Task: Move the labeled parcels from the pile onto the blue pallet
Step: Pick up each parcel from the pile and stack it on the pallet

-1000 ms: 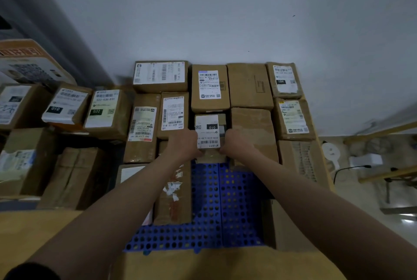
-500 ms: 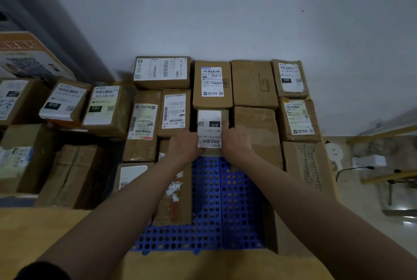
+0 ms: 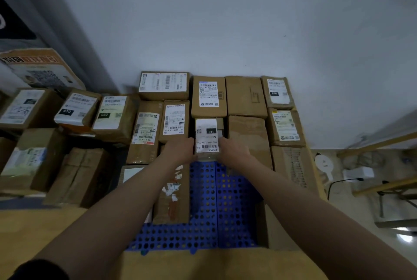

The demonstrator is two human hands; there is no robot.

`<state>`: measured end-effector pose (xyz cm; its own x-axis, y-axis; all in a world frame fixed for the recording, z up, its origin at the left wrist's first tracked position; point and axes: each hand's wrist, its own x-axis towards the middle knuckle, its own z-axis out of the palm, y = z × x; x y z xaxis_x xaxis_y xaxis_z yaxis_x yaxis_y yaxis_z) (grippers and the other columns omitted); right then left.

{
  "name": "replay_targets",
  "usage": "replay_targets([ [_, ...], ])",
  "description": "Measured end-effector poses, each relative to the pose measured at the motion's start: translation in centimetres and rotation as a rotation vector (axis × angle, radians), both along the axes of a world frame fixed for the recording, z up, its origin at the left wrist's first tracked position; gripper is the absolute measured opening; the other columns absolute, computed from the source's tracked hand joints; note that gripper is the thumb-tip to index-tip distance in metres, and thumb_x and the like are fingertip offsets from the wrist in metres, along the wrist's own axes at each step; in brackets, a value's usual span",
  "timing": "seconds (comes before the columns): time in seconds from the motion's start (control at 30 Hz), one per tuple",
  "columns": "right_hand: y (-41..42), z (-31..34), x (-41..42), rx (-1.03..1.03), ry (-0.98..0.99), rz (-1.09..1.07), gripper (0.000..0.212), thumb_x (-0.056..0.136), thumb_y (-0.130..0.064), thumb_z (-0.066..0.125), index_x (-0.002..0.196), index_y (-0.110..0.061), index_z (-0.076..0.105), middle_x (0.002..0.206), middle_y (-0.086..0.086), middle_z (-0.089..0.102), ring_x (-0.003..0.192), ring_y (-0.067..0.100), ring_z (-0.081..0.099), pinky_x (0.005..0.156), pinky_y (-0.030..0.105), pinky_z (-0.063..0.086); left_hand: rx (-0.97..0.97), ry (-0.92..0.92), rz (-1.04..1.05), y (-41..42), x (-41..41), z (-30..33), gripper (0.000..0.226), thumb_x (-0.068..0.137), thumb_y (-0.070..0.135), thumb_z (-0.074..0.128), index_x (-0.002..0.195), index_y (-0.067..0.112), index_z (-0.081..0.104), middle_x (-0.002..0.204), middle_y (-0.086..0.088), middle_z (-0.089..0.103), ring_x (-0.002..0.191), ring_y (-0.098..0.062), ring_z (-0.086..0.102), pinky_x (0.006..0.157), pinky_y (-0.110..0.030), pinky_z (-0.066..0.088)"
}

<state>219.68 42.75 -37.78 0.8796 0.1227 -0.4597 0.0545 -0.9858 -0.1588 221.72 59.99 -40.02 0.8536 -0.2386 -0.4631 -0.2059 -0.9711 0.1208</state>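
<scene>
A small brown parcel (image 3: 207,135) with a white "010" label lies on the blue pallet (image 3: 212,200), wedged between other cardboard boxes. My left hand (image 3: 179,149) grips its left side and my right hand (image 3: 233,149) grips its right side. Several labeled parcels are packed in rows on the pallet against the white wall, such as one (image 3: 208,96) just behind the small parcel. More labeled parcels form the pile (image 3: 76,110) at the left.
A tall taped box (image 3: 172,194) stands on the pallet beside my left forearm. A large cardboard box (image 3: 203,264) lies right below me. At the right, on the floor, are a white power adapter (image 3: 358,172) with a cable and wooden slats (image 3: 383,184).
Both hands have pushed the "010" parcel a little farther back on the pallet, into the gap between its neighbours. The view has tilted up slightly.
</scene>
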Motion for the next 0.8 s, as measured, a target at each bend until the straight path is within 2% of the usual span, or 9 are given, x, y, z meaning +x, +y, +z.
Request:
replay_targets([
  [0.1, 0.0, 2.5, -1.7, -0.002, 0.075, 0.075, 0.036, 0.087, -0.023, 0.064, 0.121, -0.012, 0.056, 0.108, 0.006, 0.064, 0.094, 0.023, 0.063, 0.079, 0.038, 0.058, 0.019, 0.004, 0.007, 0.1, -1.2, 2.4, 0.022, 0.083, 0.037, 0.064, 0.083, 0.018, 0.053, 0.081, 0.000, 0.059, 0.068, -0.015, 0.056, 0.055, -0.029, 0.046],
  [0.17, 0.1, 4.4, -2.9, 0.007, 0.116, 0.090, 0.038, 0.088, -0.021, 0.067, 0.122, -0.009, 0.055, 0.114, 0.009, 0.062, 0.099, 0.025, 0.063, 0.084, 0.041, 0.058, 0.026, 0.020, -0.020, 0.3, -2.5, 4.2, 0.024, 0.083, 0.038, 0.064, 0.092, 0.016, 0.061, 0.089, -0.001, 0.064, 0.077, -0.018, 0.062, 0.064, -0.032, 0.054],
  [0.23, 0.4, 6.5, -4.2, 0.020, 0.148, 0.097, 0.039, 0.090, -0.019, 0.067, 0.124, -0.006, 0.054, 0.116, 0.013, 0.061, 0.100, 0.027, 0.064, 0.086, 0.041, 0.058, 0.020, 0.030, -0.038, 0.7, -4.1, 6.1, 0.030, 0.083, 0.036, 0.064, 0.106, 0.017, 0.062, 0.098, -0.001, 0.064, 0.085, -0.019, 0.062, 0.061, -0.030, 0.052],
  [0.3, 0.8, 8.7, -5.5, 0.020, 0.157, 0.124, 0.041, 0.090, -0.017, 0.068, 0.126, -0.003, 0.053, 0.118, 0.015, 0.059, 0.101, 0.028, 0.064, 0.086, 0.040, 0.057, 0.012, 0.037, -0.019, 1.3, -6.0, 8.1, 0.035, 0.084, 0.032, 0.065, 0.116, 0.019, 0.057, 0.101, 0.001, 0.061, 0.088, -0.019, 0.059, 0.057, -0.026, 0.045],
  [0.43, 1.9, 12.0, -8.4, 0.015, 0.140, 0.187, 0.045, 0.093, -0.017, 0.064, 0.134, -0.004, 0.049, 0.132, 0.017, 0.048, 0.098, 0.032, 0.066, 0.080, 0.044, 0.060, 0.082, 0.079, 0.059, 3.1, -10.4, 11.6, 0.041, 0.088, 0.036, 0.066, 0.122, 0.016, 0.055, 0.117, -0.002, 0.060, 0.100, -0.021, 0.060, 0.077, -0.032, 0.052],
  [0.53, 3.2, 13.6, -10.9, 0.025, 0.138, 0.225, 0.046, 0.092, -0.014, 0.062, 0.136, -0.007, 0.049, 0.136, 0.015, 0.045, 0.089, 0.034, 0.069, 0.073, 0.046, 0.061, 0.119, 0.082, 0.093, 4.8, -14.1, 13.5, 0.033, 0.091, 0.037, 0.062, 0.114, 0.013, 0.059, 0.111, -0.006, 0.062, 0.093, -0.022, 0.062, 0.076, -0.034, 0.053],
  [0.63, 5.0, 14.5, -13.4, 0.000, 0.130, 0.315, 0.047, 0.093, -0.017, 0.062, 0.135, -0.001, 0.052, 0.134, 0.020, 0.053, 0.094, 0.035, 0.069, 0.075, 0.046, 0.061, 0.112, 0.105, 0.200, 6.6, -18.2, 14.8, 0.022, 0.094, 0.033, 0.060, 0.105, 0.017, 0.051, 0.093, -0.001, 0.052, 0.079, -0.017, 0.054, 0.072, -0.031, 0.047],
  [0.73, 7.2, 15.0, -15.8, 0.009, 0.126, 0.383, 0.044, 0.095, -0.021, 0.060, 0.134, 0.000, 0.054, 0.133, 0.018, 0.056, 0.100, 0.033, 0.067, 0.081, 0.046, 0.060, 0.142, 0.115, 0.248, 8.7, -22.3, 15.4, 0.036, 0.096, 0.037, 0.057, 0.124, 0.015, 0.052, 0.117, -0.004, 0.057, 0.101, -0.023, 0.058, 0.082, -0.034, 0.049],
  [0.8, 8.7, 15.3, -17.6, 0.024, 0.139, 0.401, 0.043, 0.095, -0.020, 0.061, 0.134, -0.004, 0.053, 0.127, 0.015, 0.057, 0.098, 0.031, 0.067, 0.081, 0.046, 0.060, 0.157, 0.111, 0.271, 10.1, -25.1, 15.8, 0.036, 0.096, 0.037, 0.055, 0.122, 0.012, 0.056, 0.116, -0.007, 0.060, 0.099, -0.024, 0.059, 0.082, -0.037, 0.049],
])
